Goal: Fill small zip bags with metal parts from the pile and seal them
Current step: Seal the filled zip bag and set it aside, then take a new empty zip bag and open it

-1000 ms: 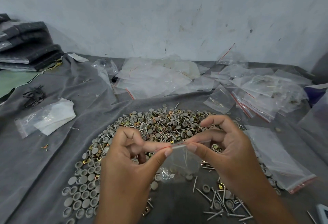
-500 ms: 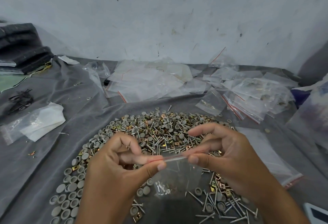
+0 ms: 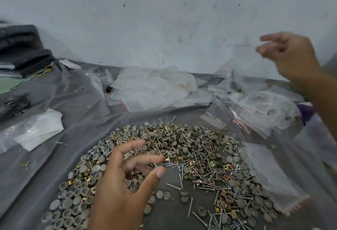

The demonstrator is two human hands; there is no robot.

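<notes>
A pile of metal parts (image 3: 193, 149), made of screws, brass clips and grey caps, lies on a grey cloth (image 3: 76, 120). My left hand (image 3: 127, 184) hovers low over the pile's left side with its fingers relaxed and spread, holding nothing. My right hand (image 3: 290, 58) is raised at the upper right, blurred, with its fingers loosely extended. A faint, blurred clear zip bag (image 3: 246, 60) hangs in the air just left of its fingertips, above a heap of filled zip bags (image 3: 264, 107).
Empty zip bags (image 3: 155, 87) are heaped behind the pile, and a flat stack of bags (image 3: 269, 175) lies at its right edge. A white bag (image 3: 38, 131) and black clips (image 3: 16, 104) are on the left, with dark folded stacks (image 3: 21, 51) by the wall.
Both hands were pinching the top of a filled bag over the pile. Now my right hand has swung up and to the right, my left hand has dropped open, and the bag has left both hands.
</notes>
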